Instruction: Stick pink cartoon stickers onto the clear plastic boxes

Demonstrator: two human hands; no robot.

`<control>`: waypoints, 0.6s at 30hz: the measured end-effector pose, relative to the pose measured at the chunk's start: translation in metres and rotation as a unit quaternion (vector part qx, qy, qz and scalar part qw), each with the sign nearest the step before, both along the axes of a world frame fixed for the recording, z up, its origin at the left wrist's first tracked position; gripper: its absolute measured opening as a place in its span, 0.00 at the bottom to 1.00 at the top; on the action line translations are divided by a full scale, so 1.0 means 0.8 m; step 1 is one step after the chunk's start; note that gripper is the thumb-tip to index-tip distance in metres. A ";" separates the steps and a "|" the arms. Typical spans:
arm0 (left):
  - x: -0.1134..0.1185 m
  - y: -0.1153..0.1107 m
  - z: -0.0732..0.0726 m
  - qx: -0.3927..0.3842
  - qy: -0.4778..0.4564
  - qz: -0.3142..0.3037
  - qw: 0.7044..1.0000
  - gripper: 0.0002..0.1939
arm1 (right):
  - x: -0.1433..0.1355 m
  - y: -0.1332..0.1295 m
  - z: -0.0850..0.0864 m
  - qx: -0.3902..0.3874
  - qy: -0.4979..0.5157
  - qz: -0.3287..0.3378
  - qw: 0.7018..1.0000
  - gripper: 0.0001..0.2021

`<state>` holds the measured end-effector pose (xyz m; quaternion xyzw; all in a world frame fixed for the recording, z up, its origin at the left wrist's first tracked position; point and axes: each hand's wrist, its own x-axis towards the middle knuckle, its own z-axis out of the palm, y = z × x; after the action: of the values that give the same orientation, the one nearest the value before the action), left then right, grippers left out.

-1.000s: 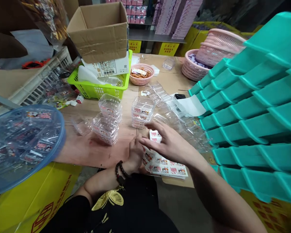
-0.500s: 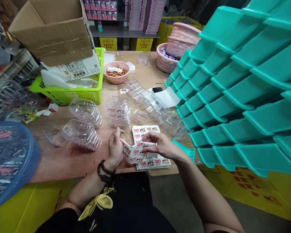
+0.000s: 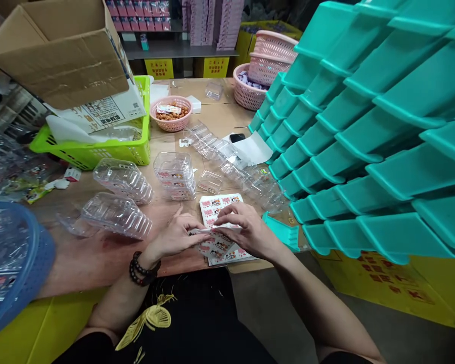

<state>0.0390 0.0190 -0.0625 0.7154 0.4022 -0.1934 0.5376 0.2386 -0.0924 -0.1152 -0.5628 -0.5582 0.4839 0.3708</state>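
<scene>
Both hands grip one sticker sheet (image 3: pixel 217 244) printed with cartoon cats and pink lettering, its top edge folded over. My left hand (image 3: pixel 177 233) pinches the left end of that edge between thumb and fingers. Farther right, my right hand (image 3: pixel 246 228) closes on the sheet near its other end, fingers curled over the top. Beneath lies a stack of similar sticker sheets (image 3: pixel 208 203) on the table. Just beyond my left hand stands a pile of clear plastic boxes (image 3: pixel 174 174) with cat stickers on them. A single clear lid-like piece (image 3: pixel 211 182) lies beside the pile.
Turquoise bins (image 3: pixel 341 136) rise in a tall stack on the right. Nested clear containers (image 3: pixel 116 215) lie at left, near a blue basket (image 3: pixel 41 253). A green basket (image 3: pixel 136 151) bears a cardboard box (image 3: pixel 68 65). Farther back sits a pink basket (image 3: pixel 174 124) of small brown items.
My left hand has turned from upright to palm-down along the sheet's edge. My right hand has shifted slightly left, and the sheet's two raised edges now form one nearly straight fold. The view has shifted slightly.
</scene>
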 end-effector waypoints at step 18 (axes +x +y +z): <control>0.000 -0.012 -0.019 -0.337 0.029 0.270 0.901 0.18 | -0.014 -0.013 -0.009 0.018 -0.003 -0.021 1.000 0.07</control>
<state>0.0390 0.0094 -0.0778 0.3492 0.5060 -0.1855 0.7666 0.2274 -0.1032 -0.1226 -0.5694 -0.5557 0.4643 0.3890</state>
